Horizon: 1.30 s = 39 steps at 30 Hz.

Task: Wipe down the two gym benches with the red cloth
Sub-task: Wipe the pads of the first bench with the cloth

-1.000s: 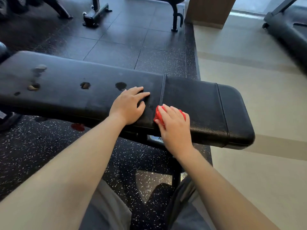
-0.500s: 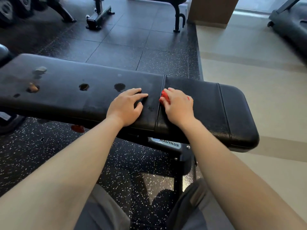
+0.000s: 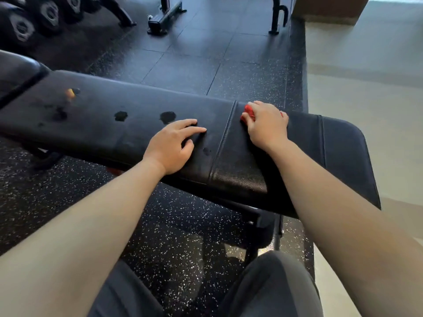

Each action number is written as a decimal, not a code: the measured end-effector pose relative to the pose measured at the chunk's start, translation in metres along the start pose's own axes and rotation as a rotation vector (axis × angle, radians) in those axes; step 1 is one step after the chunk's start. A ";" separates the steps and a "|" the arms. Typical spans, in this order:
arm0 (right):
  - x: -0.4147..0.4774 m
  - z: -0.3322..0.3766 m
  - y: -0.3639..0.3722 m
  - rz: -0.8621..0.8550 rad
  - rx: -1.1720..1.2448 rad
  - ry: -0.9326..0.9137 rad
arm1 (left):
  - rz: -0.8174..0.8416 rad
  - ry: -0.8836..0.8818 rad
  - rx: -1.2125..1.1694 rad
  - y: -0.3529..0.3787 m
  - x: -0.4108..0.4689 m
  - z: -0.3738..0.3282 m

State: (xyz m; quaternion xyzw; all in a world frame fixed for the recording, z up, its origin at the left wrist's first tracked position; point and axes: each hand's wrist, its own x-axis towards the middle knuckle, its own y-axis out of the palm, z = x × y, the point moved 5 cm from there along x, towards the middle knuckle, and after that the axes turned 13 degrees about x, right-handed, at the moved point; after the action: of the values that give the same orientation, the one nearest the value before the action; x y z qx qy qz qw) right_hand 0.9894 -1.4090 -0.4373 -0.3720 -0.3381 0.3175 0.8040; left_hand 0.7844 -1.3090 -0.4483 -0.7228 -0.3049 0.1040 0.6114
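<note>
A long black padded gym bench (image 3: pixel 109 136) runs across the view, its cover worn through in several spots. My right hand (image 3: pixel 266 124) grips the bunched red cloth (image 3: pixel 249 112) and holds it against the pad near the far edge, just right of the stitched seam. Only small bits of the cloth show past my fingers. My left hand (image 3: pixel 172 144) rests flat on the pad left of the seam, fingers spread. No second bench is clearly in view.
Dumbbells (image 3: pixel 34 21) sit on a rack at the far left. Black equipment legs (image 3: pixel 166 17) and a curved frame foot (image 3: pixel 278 17) stand on the rubber floor behind the bench. Pale flooring (image 3: pixel 366 88) lies to the right. My knees are below the bench.
My right hand has slid the red cloth from the near edge of the pad across to the far edge beside the seam. My left hand has stayed in place.
</note>
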 end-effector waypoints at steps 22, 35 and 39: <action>-0.165 0.067 -0.008 -0.092 0.031 -0.183 | 0.024 0.024 -0.027 0.005 0.002 0.003; -0.174 0.060 -0.001 -0.235 -0.153 -0.366 | 0.004 0.045 -0.005 0.009 0.004 0.005; -0.184 0.033 -0.021 -0.254 -0.178 -0.346 | 0.011 0.030 0.002 0.007 0.003 0.004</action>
State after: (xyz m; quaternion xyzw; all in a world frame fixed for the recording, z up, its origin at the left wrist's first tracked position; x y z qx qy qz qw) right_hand 0.8639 -1.5477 -0.4606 -0.3359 -0.5420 0.2416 0.7315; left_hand 0.7866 -1.3050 -0.4549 -0.7253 -0.2914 0.0970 0.6161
